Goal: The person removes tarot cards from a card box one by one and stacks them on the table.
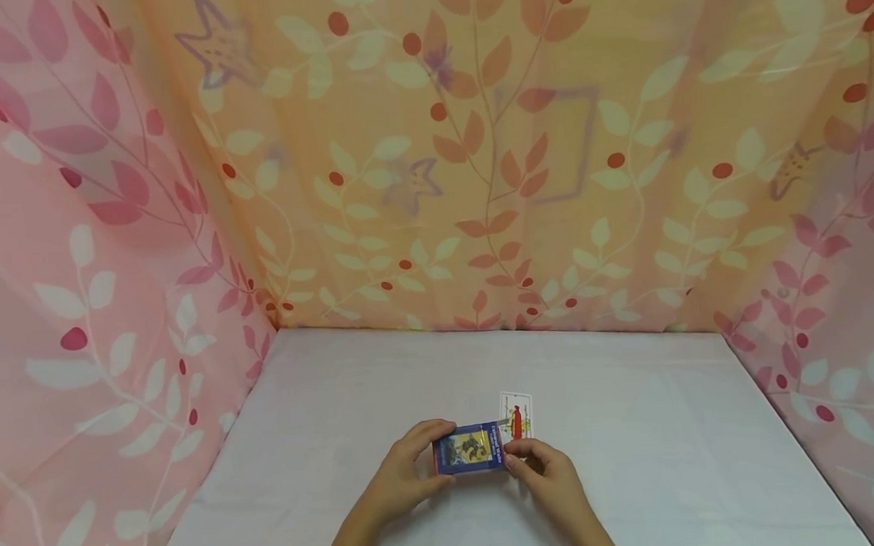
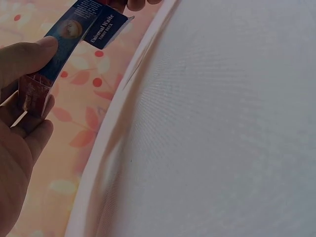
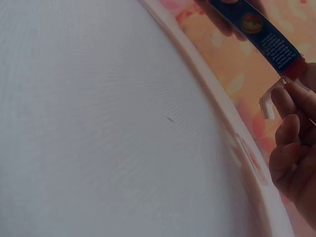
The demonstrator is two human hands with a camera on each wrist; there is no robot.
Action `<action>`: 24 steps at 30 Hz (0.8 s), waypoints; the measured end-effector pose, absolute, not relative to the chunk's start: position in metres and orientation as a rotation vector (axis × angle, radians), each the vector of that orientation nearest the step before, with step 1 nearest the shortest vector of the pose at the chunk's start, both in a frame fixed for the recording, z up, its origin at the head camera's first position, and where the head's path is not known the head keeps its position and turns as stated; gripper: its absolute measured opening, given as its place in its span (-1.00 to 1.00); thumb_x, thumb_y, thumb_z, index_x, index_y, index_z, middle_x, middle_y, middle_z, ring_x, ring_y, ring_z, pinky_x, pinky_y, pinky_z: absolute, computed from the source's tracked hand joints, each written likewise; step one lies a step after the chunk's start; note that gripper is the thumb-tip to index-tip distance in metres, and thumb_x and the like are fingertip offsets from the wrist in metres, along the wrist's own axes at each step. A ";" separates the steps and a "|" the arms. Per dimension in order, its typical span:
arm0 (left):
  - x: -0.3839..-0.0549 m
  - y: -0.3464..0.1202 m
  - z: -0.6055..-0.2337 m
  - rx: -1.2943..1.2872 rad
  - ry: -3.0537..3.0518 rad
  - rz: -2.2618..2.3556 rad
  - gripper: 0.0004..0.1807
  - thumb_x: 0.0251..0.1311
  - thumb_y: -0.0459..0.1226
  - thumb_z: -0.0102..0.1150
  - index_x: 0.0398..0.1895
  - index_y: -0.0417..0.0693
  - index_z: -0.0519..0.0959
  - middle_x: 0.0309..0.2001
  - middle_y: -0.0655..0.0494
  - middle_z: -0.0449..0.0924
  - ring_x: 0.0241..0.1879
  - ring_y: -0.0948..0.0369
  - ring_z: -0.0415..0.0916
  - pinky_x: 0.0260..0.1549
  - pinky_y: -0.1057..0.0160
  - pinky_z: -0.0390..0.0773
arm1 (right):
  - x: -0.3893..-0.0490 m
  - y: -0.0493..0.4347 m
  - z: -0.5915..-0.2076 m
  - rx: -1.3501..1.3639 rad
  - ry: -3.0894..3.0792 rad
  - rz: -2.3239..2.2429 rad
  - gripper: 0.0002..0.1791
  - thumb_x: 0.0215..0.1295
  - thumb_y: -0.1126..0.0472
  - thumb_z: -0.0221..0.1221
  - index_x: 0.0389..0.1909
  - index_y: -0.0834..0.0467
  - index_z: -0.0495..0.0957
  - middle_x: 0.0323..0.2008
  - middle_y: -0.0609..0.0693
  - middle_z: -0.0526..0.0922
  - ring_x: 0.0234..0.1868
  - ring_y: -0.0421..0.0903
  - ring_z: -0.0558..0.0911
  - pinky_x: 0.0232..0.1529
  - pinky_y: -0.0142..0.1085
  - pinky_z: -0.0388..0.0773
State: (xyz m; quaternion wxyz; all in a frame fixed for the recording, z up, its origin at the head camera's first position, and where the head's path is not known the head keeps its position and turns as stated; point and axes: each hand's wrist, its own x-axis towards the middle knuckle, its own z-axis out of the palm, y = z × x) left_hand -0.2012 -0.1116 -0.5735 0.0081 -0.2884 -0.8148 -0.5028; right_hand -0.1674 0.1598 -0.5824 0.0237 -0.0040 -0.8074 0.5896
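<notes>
A blue tarot deck box (image 1: 468, 449) with a picture on its front is held over the white table. My left hand (image 1: 399, 478) grips its left end, thumb along one narrow side and fingers on the other. At the right end, my right hand (image 1: 555, 476) pinches the box's edge between thumb and fingertips. The left wrist view shows an end flap (image 2: 104, 28) folded out, printed "Universal Waite Tarot Deck". In the right wrist view the box (image 3: 259, 32) has a red end right at the right fingertips.
A white-bordered card (image 1: 516, 410) with a red figure lies on the table (image 1: 642, 427) just behind the box, partly covered by it in the head view. Flowered cloth (image 1: 479, 220) hangs along the back and both sides.
</notes>
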 end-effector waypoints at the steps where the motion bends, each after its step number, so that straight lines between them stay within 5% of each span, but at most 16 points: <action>1: -0.201 -0.111 -0.573 -0.907 -2.548 -1.561 -0.14 -0.04 -0.31 0.62 0.40 0.22 0.47 0.37 0.36 0.44 0.43 0.17 0.36 0.46 0.04 0.35 | -0.167 0.159 -0.582 -0.023 -2.506 1.823 -0.86 0.25 0.21 0.41 -0.19 0.05 0.72 -0.26 -0.09 0.75 -0.39 -0.19 0.62 -0.39 -0.44 0.61; 16: -0.200 -0.110 -0.574 -0.964 -2.515 -1.554 -0.10 -0.04 -0.34 0.61 0.40 0.34 0.44 0.37 0.39 0.42 0.42 0.17 0.37 0.46 0.10 0.36 | -0.171 0.158 -0.583 -0.105 -2.530 1.843 -0.85 0.18 0.35 0.40 -0.23 0.20 0.69 -0.36 0.01 0.71 -0.44 -0.18 0.60 -0.47 -0.44 0.59; 24: -0.200 -0.109 -0.576 -0.965 -2.511 -1.561 -0.15 -0.03 -0.36 0.60 0.40 0.16 0.48 0.38 0.37 0.43 0.43 0.16 0.36 0.46 0.10 0.36 | -0.171 0.157 -0.584 -0.129 -2.536 1.868 -0.83 0.16 0.34 0.41 -0.23 0.21 0.68 -0.34 0.01 0.72 -0.36 -0.17 0.63 -0.39 -0.43 0.66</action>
